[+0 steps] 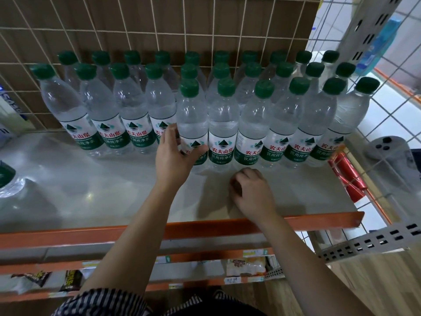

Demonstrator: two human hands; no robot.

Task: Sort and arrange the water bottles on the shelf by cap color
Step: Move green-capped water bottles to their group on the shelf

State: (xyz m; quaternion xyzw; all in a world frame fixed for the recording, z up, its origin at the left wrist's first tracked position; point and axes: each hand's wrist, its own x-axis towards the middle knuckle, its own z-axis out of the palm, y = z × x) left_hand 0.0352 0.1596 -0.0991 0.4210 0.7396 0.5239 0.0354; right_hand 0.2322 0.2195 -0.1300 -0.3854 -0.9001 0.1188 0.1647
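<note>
Head view is showing green-capped water bottles (223, 124) standing upright in three rows at the back of the shelf (91, 190) against a wire grid (159, 30). Each is capped and holding clear water, and the front row is covering only the right half. The left hand (175, 153) is wrapping its grip round the label of the leftmost front-row bottle (192, 115), while the right hand (252, 192) is resting on the shelf just in front of that row, its grip curled into a fist. Snack packets (246, 266) are lying on the lower shelf (193, 272).
</note>
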